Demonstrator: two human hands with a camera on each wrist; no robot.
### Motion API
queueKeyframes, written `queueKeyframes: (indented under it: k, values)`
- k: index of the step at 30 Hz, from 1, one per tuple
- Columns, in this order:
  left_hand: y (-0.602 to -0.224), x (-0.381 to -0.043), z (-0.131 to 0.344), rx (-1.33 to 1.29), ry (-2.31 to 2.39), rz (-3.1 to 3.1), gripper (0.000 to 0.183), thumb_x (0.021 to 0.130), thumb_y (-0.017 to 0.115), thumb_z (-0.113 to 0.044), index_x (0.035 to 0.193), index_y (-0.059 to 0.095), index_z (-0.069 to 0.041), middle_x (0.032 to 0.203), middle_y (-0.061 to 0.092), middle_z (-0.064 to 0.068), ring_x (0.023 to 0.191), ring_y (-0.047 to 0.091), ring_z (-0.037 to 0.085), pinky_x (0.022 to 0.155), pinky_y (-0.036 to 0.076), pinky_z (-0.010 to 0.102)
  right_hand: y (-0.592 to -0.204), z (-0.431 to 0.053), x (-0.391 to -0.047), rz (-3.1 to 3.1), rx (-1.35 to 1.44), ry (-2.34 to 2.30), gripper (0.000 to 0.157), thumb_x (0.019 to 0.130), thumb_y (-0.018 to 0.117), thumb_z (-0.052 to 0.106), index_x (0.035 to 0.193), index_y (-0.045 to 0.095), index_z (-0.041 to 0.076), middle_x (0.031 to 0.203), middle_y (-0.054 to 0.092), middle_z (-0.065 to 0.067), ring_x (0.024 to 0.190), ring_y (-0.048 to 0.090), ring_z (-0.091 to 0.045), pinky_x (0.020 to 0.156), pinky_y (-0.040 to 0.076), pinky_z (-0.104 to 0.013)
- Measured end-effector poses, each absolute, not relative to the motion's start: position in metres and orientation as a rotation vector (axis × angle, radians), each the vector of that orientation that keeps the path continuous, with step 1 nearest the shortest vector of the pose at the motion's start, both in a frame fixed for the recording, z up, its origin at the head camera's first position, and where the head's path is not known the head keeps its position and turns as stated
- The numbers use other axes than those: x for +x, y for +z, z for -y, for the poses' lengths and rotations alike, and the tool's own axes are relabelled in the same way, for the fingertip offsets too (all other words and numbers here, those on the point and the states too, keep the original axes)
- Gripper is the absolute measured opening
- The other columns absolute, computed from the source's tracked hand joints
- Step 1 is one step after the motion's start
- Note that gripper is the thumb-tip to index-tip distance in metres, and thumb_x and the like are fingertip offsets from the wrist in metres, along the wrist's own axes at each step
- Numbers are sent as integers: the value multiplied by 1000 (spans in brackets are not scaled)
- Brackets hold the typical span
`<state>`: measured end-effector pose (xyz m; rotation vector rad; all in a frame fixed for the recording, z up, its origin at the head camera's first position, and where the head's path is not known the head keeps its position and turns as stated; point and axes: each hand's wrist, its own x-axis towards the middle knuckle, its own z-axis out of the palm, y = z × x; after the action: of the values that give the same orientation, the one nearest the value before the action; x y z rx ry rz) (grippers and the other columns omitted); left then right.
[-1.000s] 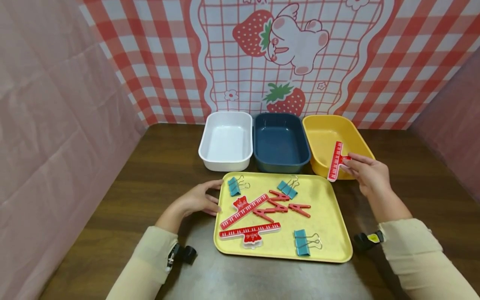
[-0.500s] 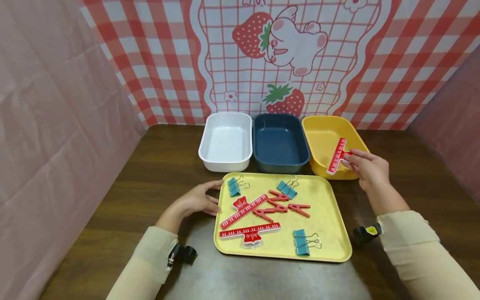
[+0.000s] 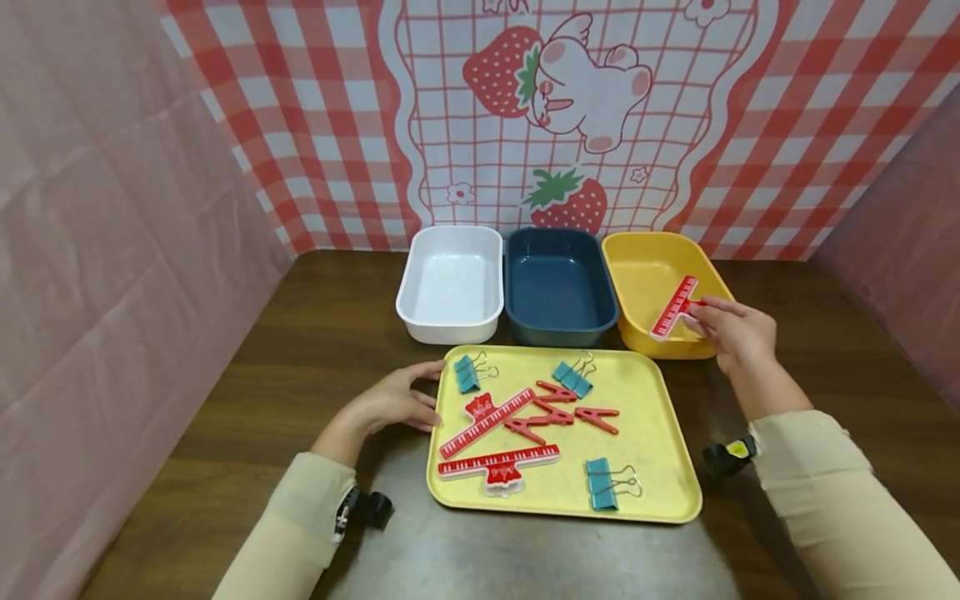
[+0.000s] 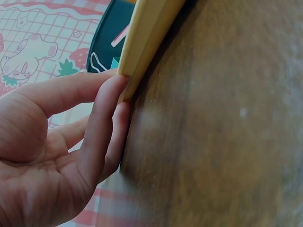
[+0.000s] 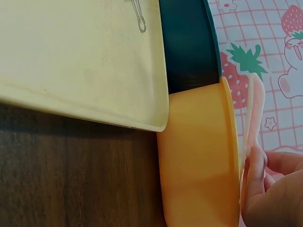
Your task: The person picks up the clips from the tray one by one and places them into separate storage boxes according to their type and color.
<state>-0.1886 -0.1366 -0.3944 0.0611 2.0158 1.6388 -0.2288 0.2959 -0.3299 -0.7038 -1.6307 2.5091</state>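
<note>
My right hand [image 3: 742,337] pinches a red clip with a piano-key pattern [image 3: 675,308] by its handle. The clip is tilted over the near part of the yellow bin [image 3: 645,250]. In the right wrist view its pale side [image 5: 255,109] rises beyond the bin's rim. My left hand [image 3: 397,398] touches the left edge of the yellow tray [image 3: 645,392] with its fingertips, also seen in the left wrist view. Two more piano-key clips [image 3: 498,461] lie on the tray, with several red clothespins [image 3: 597,418] and teal binder clips [image 3: 602,483].
A white bin [image 3: 450,321] and a dark blue bin [image 3: 562,329] stand left of the yellow bin, behind the tray. A checked strawberry cloth [image 3: 322,125] hangs behind them. All stand on a brown wooden table [image 3: 262,350].
My right hand has carried the piano-key clip slightly farther over the yellow bin, and the clip has tilted more. The left hand stays at the tray's edge.
</note>
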Motion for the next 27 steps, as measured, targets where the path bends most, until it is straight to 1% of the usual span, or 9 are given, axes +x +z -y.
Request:
queueKeyframes:
  k: [8,13,16,21,27]
  values:
    - [-394,-189,135,28,1635,-2026,81,75,65,19,144,33,-8,137,38,17,93,62,26,69,58,38,-330,-295,-237,1597,-744,2480,14,79,68,-7,88,65,3,70,65,-8,65,68,-18,65,56,-28]
    - [-393,-188,134,21,1624,-2030,81,75,65,18,144,33,-9,136,38,16,92,62,25,69,58,38,-332,-295,-241,1544,-725,2492,14,79,66,-10,86,64,1,68,63,-9,63,68,-19,63,57,-28]
    - [-393,-187,134,25,1625,-2030,81,75,65,18,144,34,-8,136,38,17,92,62,25,69,58,38,-332,-294,-243,1535,-736,2482,14,78,67,-10,87,64,0,68,62,-9,63,68,-19,63,57,-28]
    - [-393,-187,134,32,1626,-2026,81,75,65,19,144,33,-8,137,38,17,93,62,26,69,58,38,-331,-292,-246,1566,-791,2437,18,79,67,-8,93,65,2,69,61,-8,64,68,-19,64,56,-28]
    - [-394,-188,135,33,1629,-2021,80,75,65,19,144,33,-7,136,38,18,93,62,26,69,58,38,-330,-290,-250,1595,-839,2408,28,80,66,-8,106,62,2,70,61,-7,64,68,-18,66,56,-28]
